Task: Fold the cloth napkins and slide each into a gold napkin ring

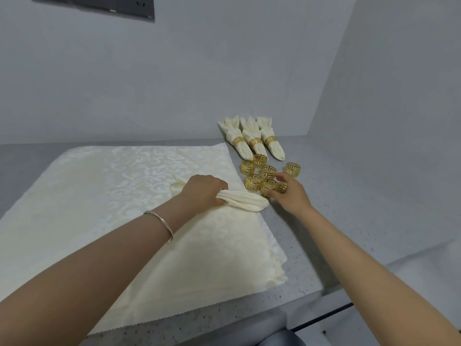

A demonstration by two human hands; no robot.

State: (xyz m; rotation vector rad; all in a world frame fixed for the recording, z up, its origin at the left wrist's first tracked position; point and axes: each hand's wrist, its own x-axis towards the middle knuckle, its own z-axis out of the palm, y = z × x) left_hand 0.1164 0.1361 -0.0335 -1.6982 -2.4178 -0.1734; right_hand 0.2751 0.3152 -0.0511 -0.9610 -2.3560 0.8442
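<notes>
Counter carries the flat stack; beyond its one o'clock corner lie three finished napkins. On the stack's right edge my left hand grips the napkin, gathered into a roll, long axis nine to three, tip at three. Just past that tip, at two o'clock, my right hand pinches the ring. Other rings crowd it at twelve and could snag.
</notes>
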